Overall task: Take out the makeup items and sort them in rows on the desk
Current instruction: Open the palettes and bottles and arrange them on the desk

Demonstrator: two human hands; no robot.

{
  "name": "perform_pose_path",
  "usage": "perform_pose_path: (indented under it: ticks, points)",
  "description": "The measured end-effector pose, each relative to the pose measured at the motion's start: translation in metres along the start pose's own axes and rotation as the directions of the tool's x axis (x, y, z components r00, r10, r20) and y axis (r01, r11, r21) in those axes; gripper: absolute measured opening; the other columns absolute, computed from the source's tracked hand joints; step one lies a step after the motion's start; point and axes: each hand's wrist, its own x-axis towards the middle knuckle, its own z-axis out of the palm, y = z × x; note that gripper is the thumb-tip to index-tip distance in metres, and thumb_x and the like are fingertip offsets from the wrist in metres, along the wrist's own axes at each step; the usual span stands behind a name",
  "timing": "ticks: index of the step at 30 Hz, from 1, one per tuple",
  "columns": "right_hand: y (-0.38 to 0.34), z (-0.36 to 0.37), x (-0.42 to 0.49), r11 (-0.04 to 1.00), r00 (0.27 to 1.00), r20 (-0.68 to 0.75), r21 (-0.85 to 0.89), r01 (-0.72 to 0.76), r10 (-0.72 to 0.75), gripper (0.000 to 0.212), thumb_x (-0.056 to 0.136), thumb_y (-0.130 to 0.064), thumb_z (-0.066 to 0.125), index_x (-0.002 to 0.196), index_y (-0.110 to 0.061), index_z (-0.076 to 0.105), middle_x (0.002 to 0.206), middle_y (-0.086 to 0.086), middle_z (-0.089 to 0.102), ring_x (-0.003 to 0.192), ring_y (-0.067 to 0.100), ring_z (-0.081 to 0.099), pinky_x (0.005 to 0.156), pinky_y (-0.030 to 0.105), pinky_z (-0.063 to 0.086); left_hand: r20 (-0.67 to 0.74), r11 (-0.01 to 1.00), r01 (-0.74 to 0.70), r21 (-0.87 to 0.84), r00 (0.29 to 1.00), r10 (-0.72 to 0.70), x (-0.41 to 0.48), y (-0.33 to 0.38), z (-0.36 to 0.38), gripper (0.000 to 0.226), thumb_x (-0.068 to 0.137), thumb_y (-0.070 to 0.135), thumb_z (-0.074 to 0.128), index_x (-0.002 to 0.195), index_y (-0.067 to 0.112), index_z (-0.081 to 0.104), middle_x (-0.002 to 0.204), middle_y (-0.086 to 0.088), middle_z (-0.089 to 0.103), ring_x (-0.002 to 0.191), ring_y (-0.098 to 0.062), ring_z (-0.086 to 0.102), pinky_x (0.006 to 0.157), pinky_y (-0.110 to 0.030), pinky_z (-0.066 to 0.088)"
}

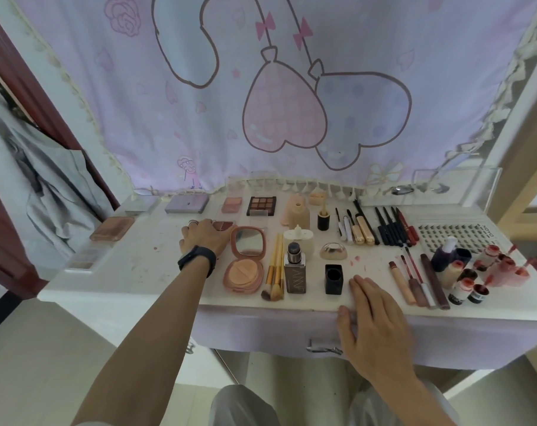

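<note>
White desk (132, 265) carries makeup items (261, 206) in rows. Left hand (204, 238) covers a small palette (224, 224) beside the mirror compact (247, 259); whether it grips, I cannot tell. Right hand (371, 305) lies flat, fingers straight, at the front edge.

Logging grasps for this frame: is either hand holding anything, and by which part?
Right hand lies flat on the desk edge, holding nothing. Left hand covers the left end of a small palette; whether it has a grip cannot be told.
</note>
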Motion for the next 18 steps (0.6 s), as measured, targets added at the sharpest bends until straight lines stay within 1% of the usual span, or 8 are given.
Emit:
perform_pose_path:
  ticks: [5, 7, 9, 11, 14, 16, 17, 18]
  points:
    - [-0.001, -0.001, 0.001, 1.000, 1.000, 0.031, 0.017, -0.007, 0.007, 0.055, 0.098, -0.037, 0.044, 0.131, 0.003, 0.061, 0.132, 0.017, 0.062, 0.123, 0.030, 0.058, 0.106, 0.041, 0.045, 0.009, 1.000, -0.004, 0.011, 1.000, 0.004, -0.007, 0.000, -0.005, 0.075, 0.075, 0.083, 0.052, 0.110, 0.018, 0.064, 0.115, -0.012, 0.058, 0.110, -0.032, 0.048, 0.091, -0.048, 0.049]
    - [0.000, -0.002, 0.001, 1.000, 0.999, 0.042, 0.019, -0.009, 0.008, 0.055, 0.097, -0.037, 0.044, 0.131, 0.003, 0.061, 0.132, 0.017, 0.062, 0.123, 0.030, 0.058, 0.106, 0.041, 0.046, 0.015, 1.000, -0.007, -0.029, 1.000, 0.007, -0.012, 0.001, -0.008, 0.076, 0.081, 0.079, 0.050, 0.123, 0.015, 0.060, 0.125, -0.014, 0.055, 0.118, -0.034, 0.046, 0.095, -0.048, 0.046]
    - [0.000, -0.005, 0.002, 1.000, 0.998, 0.060, 0.022, -0.010, 0.008, 0.056, 0.097, -0.039, 0.044, 0.132, 0.002, 0.061, 0.133, 0.016, 0.062, 0.124, 0.029, 0.057, 0.107, 0.040, 0.044, 0.017, 0.994, -0.007, -0.106, 1.000, 0.009, -0.016, -0.002, -0.012, 0.075, 0.088, 0.072, 0.046, 0.137, 0.016, 0.053, 0.136, -0.016, 0.051, 0.124, -0.036, 0.046, 0.100, -0.048, 0.045]
    - [0.000, -0.009, 0.003, 0.999, 0.994, 0.103, 0.045, -0.026, 0.022, 0.057, 0.097, -0.042, 0.044, 0.133, -0.001, 0.061, 0.135, 0.013, 0.062, 0.126, 0.027, 0.055, 0.109, 0.037, 0.042, 0.000, 0.989, -0.023, -0.146, 1.000, 0.023, -0.022, -0.010, -0.015, 0.068, 0.093, 0.065, 0.044, 0.140, 0.017, 0.052, 0.139, -0.017, 0.050, 0.125, -0.036, 0.048, 0.101, -0.049, 0.045]
    - [0.000, -0.022, 0.009, 0.998, 0.980, 0.195, 0.052, -0.044, 0.033, 0.058, 0.097, -0.046, 0.043, 0.136, -0.006, 0.059, 0.139, 0.008, 0.059, 0.131, 0.023, 0.050, 0.109, 0.032, 0.035, -0.031, 0.994, -0.090, -0.054, 0.996, 0.089, -0.040, -0.030, -0.021, 0.055, 0.097, 0.056, 0.042, 0.137, 0.021, 0.056, 0.141, -0.014, 0.050, 0.128, -0.034, 0.044, 0.103, -0.048, 0.043]
    - [-0.001, -0.034, 0.012, 0.995, 0.954, 0.296, 0.058, -0.076, 0.056, 0.055, 0.099, -0.046, 0.046, 0.142, -0.011, 0.054, 0.148, 0.004, 0.051, 0.139, 0.020, 0.042, 0.112, 0.030, 0.029, -0.036, 0.992, -0.127, 0.014, 0.991, 0.127, -0.055, -0.044, -0.026, 0.047, 0.098, 0.047, 0.043, 0.135, 0.023, 0.057, 0.143, -0.011, 0.049, 0.130, -0.032, 0.043, 0.103, -0.047, 0.041]
    - [-0.002, -0.042, 0.013, 0.994, 0.934, 0.351, 0.058, -0.096, 0.070, 0.054, 0.099, -0.045, 0.049, 0.143, -0.014, 0.052, 0.150, 0.002, 0.048, 0.142, 0.018, 0.038, 0.114, 0.030, 0.028, -0.032, 0.990, -0.136, 0.041, 0.990, 0.138, -0.062, -0.052, -0.028, 0.045, 0.097, 0.044, 0.043, 0.134, 0.024, 0.058, 0.143, -0.010, 0.049, 0.129, -0.032, 0.043, 0.103, -0.046, 0.040]
    - [-0.003, -0.050, 0.013, 0.994, 0.922, 0.380, 0.045, -0.100, 0.076, 0.051, 0.099, -0.043, 0.051, 0.141, -0.016, 0.054, 0.149, 0.000, 0.050, 0.140, 0.018, 0.040, 0.113, 0.030, 0.031, -0.032, 0.987, -0.144, 0.066, 0.989, 0.147, -0.068, -0.060, -0.031, 0.043, 0.097, 0.042, 0.043, 0.133, 0.025, 0.059, 0.142, -0.010, 0.051, 0.128, -0.032, 0.044, 0.103, -0.045, 0.040]
